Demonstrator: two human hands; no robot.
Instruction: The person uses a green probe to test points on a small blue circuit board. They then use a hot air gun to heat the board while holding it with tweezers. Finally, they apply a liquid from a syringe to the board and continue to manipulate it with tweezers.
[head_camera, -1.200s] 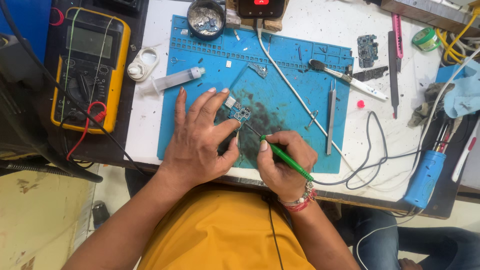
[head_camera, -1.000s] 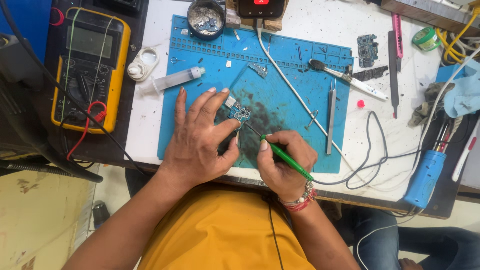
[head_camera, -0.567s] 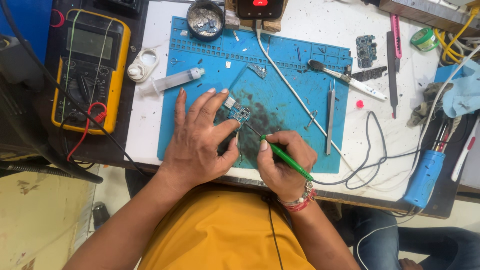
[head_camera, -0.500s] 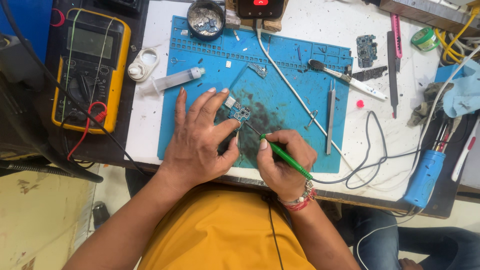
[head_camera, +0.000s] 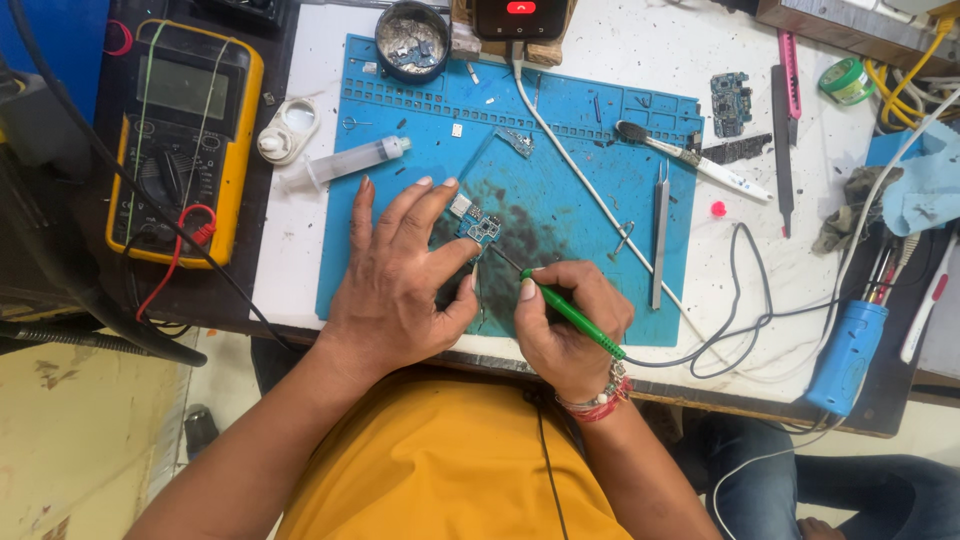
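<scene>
A: The little blue circuit board (head_camera: 481, 228) lay on the dark, stained middle of the blue mat (head_camera: 400, 130). Where did you keep it?

B: You kept it just past your left fingertips. Your left hand (head_camera: 400, 275) lay flat, fingers spread wide, with no pinch on anything. The tips pressed the mat right by the board, so I think it could not slide.

A: And the other hand?

B: Your right hand (head_camera: 570, 325) was closed like a pencil grip around the green soldering iron (head_camera: 572, 312). Its thin tip pointed up and left, very near the lower edge of the board. I could not tell if it touched.

A: How did you do that well?

B: I think you did best by resting your right wrist on the worktop (head_camera: 620, 60) so the tip stayed steady, and by touching only one small spot. Your left thumb (head_camera: 462, 300) sat close to the hot tip, so that was the thing to watch.

A: What lay around?

B: The iron's dark cord (head_camera: 745, 290) looped off to the right. Silver tweezers (head_camera: 660, 235) lay on the mat just right of your hand. A syringe (head_camera: 345, 163) lay at the mat's left edge, and a yellow meter (head_camera: 185, 135) stood well apart on the left.
</scene>
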